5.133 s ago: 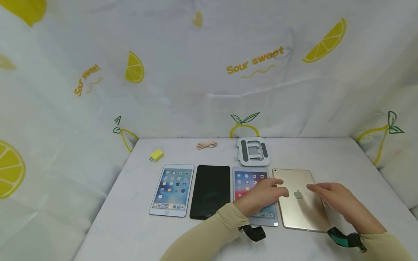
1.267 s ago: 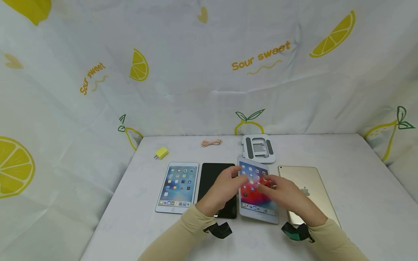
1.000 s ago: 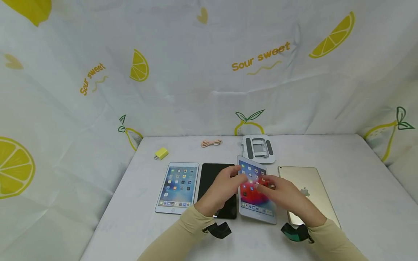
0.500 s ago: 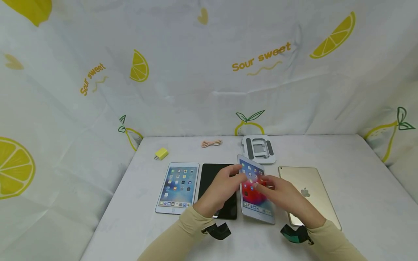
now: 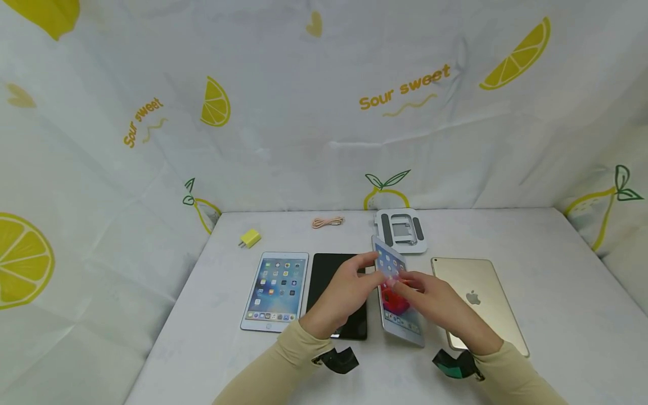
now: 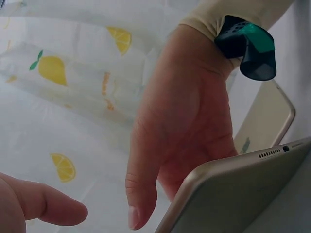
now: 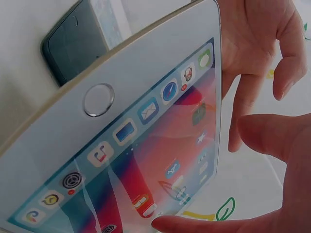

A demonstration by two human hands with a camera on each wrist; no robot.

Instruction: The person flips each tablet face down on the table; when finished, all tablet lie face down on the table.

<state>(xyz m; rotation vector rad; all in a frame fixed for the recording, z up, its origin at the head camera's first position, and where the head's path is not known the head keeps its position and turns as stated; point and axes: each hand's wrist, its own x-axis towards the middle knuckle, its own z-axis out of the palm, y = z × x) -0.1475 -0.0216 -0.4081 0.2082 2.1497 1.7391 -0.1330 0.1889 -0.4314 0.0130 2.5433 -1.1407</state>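
Observation:
A white-framed tablet stands tilted in the head view, left long edge raised, right side low near the table. My left hand holds it at that raised edge; in the right wrist view the left fingers partly vanish behind the tablet. Over the lit screen lies my right hand, thumb and finger spread, one fingertip at or very near the glass. To the left are a black tablet, partly under my left hand, and another white tablet. A gold tablet lies back up on the right.
Along the back of the white table sit a yellow charger plug, a coiled pinkish cable and a silver folding stand. The stand is just beyond the raised tablet. A lemon-print curtain surrounds the table.
Earlier both hands were by the gold tablet. They have moved left to the white-framed one, whose left edge has risen further over the last second, tipping the screen more to the right.

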